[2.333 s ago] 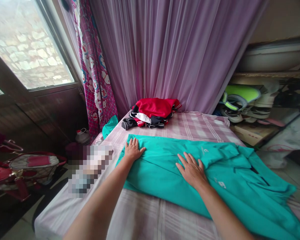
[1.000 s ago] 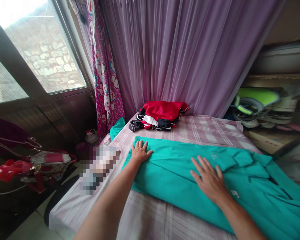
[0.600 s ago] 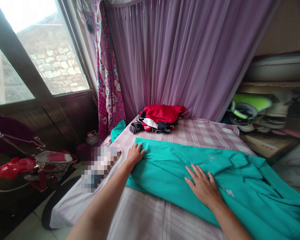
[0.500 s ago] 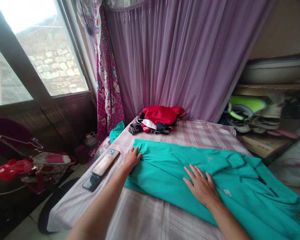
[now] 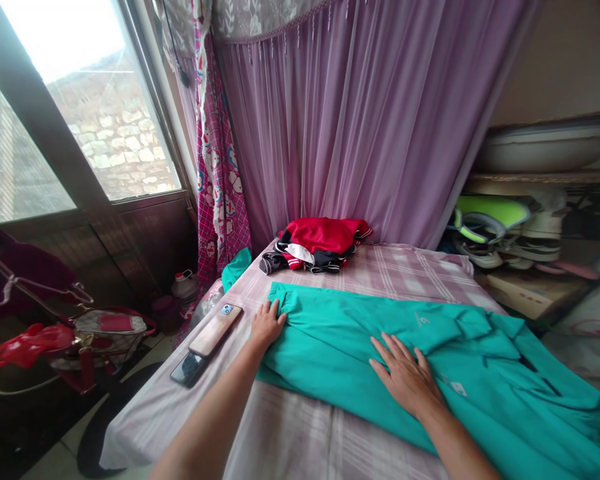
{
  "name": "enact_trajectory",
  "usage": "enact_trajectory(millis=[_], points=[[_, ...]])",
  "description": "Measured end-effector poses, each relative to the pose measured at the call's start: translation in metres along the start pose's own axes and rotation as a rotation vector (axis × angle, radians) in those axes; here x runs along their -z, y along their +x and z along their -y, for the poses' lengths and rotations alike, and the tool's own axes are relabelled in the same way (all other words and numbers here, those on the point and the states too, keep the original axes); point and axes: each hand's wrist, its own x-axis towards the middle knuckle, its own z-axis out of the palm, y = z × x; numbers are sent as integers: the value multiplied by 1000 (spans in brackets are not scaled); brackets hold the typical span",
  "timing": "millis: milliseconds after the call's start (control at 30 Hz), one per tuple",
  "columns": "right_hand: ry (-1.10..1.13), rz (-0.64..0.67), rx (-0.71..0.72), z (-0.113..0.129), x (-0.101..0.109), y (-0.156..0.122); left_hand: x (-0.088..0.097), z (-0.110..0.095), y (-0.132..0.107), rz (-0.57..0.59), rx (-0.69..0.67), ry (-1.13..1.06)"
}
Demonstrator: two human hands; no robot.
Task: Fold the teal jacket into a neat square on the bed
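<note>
A teal shirt [image 5: 340,340] lies spread across a bed with a pink checked sheet [image 5: 290,433]. My left hand [image 5: 267,325] rests at the shirt's left hem, fingers together and flat on the cloth edge. My right hand [image 5: 405,377] lies flat on the middle of the shirt, fingers spread. Neither hand grips anything. The shirt's collar and a sleeve are bunched toward the right.
Two phones [image 5: 207,343] lie on the sheet left of my left hand. A pile of red, black and white clothes [image 5: 317,243] sits at the bed's far end by a purple curtain [image 5: 355,120]. Shelves with shoes [image 5: 500,230] stand right; a window [image 5: 80,113] and bags are left.
My left hand slid from on top of the shirt to its left edge, pulling the hem slightly. My right hand stayed flat on the shirt. The view tilted upward.
</note>
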Motion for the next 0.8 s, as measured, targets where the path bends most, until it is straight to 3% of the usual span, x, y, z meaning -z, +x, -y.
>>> enact_trajectory(millis=[800], points=[[16,16,-3,2,9,-2,4,-2,0,-2,11,-8]])
